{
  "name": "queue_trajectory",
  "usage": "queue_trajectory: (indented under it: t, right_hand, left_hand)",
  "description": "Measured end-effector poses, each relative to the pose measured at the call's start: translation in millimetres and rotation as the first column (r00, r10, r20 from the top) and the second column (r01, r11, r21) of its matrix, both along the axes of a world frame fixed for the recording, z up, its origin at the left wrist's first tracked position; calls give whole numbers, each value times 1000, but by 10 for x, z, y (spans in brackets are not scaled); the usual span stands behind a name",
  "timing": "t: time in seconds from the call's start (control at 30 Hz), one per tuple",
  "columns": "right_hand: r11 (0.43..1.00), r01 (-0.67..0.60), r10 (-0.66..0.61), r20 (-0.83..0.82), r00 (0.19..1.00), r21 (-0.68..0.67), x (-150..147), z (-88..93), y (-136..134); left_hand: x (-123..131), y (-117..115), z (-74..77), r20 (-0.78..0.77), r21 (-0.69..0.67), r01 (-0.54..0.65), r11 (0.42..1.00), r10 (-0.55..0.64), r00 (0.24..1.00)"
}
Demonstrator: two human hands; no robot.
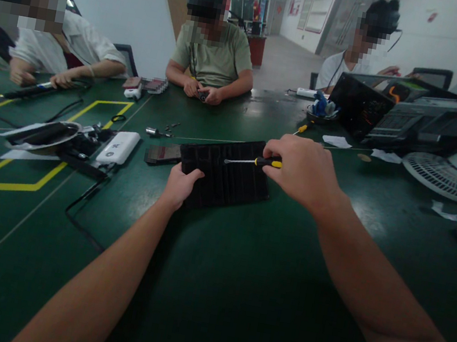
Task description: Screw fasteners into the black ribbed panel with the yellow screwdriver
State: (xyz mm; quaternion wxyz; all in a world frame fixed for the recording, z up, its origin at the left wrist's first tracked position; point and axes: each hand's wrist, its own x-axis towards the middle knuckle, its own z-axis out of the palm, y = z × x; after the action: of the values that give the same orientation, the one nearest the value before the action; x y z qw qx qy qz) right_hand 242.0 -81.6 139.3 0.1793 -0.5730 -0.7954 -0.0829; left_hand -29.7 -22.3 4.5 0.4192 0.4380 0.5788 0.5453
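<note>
A flat black ribbed panel (227,177) lies on the dark green table (208,285) in front of me. My left hand (179,185) is closed on its near left corner and holds it down. My right hand (303,169) is wrapped round the black and yellow handle of a small screwdriver (252,161). The metal shaft points left, with its tip over the upper middle of the panel.
A white power bank (118,147), black cables and a round dish lie at left inside yellow tape lines. Dismantled black equipment (398,112) and a white fan grille (444,176) stand at right. Three other people sit around the table's far side, handling small parts.
</note>
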Motion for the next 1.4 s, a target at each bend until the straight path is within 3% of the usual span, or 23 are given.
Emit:
queue_trajectory:
  t: [0.2, 1.1, 1.4]
  right_hand:
    - [1000, 15, -14, -13, 1000, 13, -12, -13, -9]
    - [976, 124, -112, 71, 991, -181, -62, 51, -46]
    - [973, 114, -114, 11, 993, -200, -23, -6, 8]
  left_hand:
    - [-8, 8, -25, 7, 11, 5, 1000, -5, 1000]
    - [15, -21, 17, -6, -3, -10, 1000, 10, 1000]
    - [-9, 5, -12, 3, -4, -7, 1000, 7, 1000]
